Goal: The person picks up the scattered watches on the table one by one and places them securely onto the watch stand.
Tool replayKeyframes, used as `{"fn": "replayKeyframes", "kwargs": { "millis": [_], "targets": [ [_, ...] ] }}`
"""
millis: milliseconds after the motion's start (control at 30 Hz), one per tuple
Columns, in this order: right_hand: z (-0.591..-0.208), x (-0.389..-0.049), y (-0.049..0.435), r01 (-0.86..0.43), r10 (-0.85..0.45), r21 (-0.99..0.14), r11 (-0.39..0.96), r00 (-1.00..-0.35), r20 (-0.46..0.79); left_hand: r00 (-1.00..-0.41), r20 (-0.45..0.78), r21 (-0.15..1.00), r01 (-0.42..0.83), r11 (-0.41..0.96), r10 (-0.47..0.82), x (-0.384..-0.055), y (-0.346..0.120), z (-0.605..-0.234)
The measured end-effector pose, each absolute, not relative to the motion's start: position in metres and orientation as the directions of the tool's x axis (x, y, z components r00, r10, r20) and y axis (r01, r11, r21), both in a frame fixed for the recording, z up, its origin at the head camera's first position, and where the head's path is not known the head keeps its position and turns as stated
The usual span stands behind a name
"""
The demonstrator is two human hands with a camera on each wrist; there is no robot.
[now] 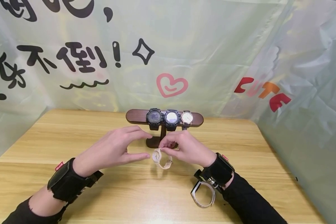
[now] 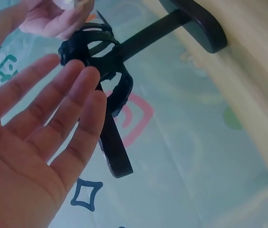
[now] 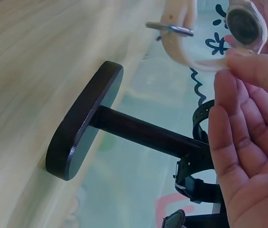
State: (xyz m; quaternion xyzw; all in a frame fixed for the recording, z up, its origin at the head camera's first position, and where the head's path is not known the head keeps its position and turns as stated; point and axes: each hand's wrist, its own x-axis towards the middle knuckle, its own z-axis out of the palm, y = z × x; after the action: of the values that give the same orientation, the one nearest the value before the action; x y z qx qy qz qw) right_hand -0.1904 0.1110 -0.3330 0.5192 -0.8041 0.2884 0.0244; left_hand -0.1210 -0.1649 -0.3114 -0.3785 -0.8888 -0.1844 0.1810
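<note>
A pale cream wristwatch [image 1: 156,156] hangs in front of the stand's base, its strap buckled into a loop. My right hand [image 1: 189,147] pinches that strap between thumb and fingers, beside the watch case. In the right wrist view the case [image 3: 245,26] and the metal buckle [image 3: 174,29] both show. My left hand [image 1: 120,146] reaches in from the other side, its thumb tip right at the case and its fingers spread and extended. Behind both hands is a dark wooden T-shaped watch stand [image 1: 136,116].
Two chunky black watches [image 1: 154,116] and a rose-gold-rimmed watch [image 1: 187,118] sit on the stand's crossbar, leaving its left end bare. A white looped wristband [image 1: 194,196] lies on the wooden table [image 1: 123,199] near my right forearm. A printed cloth [image 1: 212,46] hangs behind.
</note>
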Motion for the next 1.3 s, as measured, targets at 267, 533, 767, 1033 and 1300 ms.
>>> {"fn": "replayKeyframes", "kwargs": {
  "millis": [267, 533, 767, 1033, 1300],
  "targets": [
    [-0.328, -0.185, 0.111, -0.838, -0.757, -0.462, 0.291, -0.497, 0.424, -0.648, 0.535, 0.224, 0.727, 0.649, 0.542, -0.117, -0.156, -0.311],
    [-0.322, -0.178, 0.112, -0.83, -0.699, -0.478, 0.287, -0.523, 0.488, -0.662, 0.568, 0.307, 0.721, 0.621, 0.489, -0.113, -0.14, -0.319],
    [-0.317, -0.17, 0.11, -0.816, -0.642, -0.486, 0.313, -0.559, 0.524, -0.713, 0.56, 0.371, 0.672, 0.641, 0.423, -0.108, -0.128, -0.322],
    [-0.313, -0.163, 0.109, -0.801, -0.611, -0.481, 0.355, -0.589, 0.53, -0.741, 0.552, 0.405, 0.639, 0.654, 0.382, -0.106, -0.125, -0.322],
    [-0.311, -0.162, 0.109, -0.8, -0.649, -0.485, 0.354, -0.583, 0.488, -0.759, 0.515, 0.438, 0.632, 0.64, 0.397, -0.108, -0.129, -0.321]
  ]
}}
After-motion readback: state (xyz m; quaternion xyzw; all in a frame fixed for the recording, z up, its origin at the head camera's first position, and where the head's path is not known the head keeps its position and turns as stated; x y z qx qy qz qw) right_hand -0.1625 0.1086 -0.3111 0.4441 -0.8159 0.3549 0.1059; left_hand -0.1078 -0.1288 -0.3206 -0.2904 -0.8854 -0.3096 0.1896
